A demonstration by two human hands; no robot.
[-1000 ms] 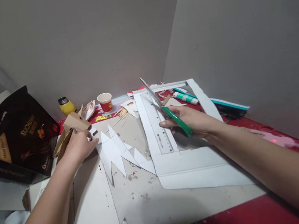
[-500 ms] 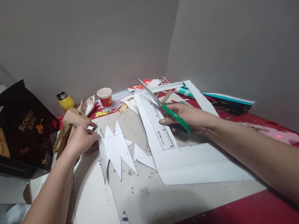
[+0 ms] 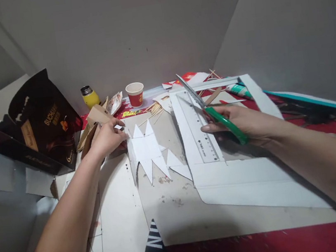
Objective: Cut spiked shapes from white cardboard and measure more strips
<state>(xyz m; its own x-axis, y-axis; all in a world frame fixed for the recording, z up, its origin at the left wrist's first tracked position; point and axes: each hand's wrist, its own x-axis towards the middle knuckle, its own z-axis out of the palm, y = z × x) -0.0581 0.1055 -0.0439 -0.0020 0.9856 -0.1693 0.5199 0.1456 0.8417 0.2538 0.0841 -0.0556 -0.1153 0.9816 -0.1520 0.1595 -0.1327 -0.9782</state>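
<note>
A: By what is the red table bordered?
B: By a grey back wall and a grey right wall, which are joined in a corner.
A: How are these walls lit?
B: Rather dimly; small dark marks are seen on the back one.

Large black cardboard box with gold lettering, left side of frame. Squat yellow bottle with dark metallic neck, upper left, against grey wall. Red paper cup with white rim, upper centre; crumpled whitish wrapper with brown stains between bottle and cup. Loose thin wooden sticks just below cup, to its right. Teal-and-white tube, upper right. Black triangular scrap with white lettering, bottom centre.
</note>
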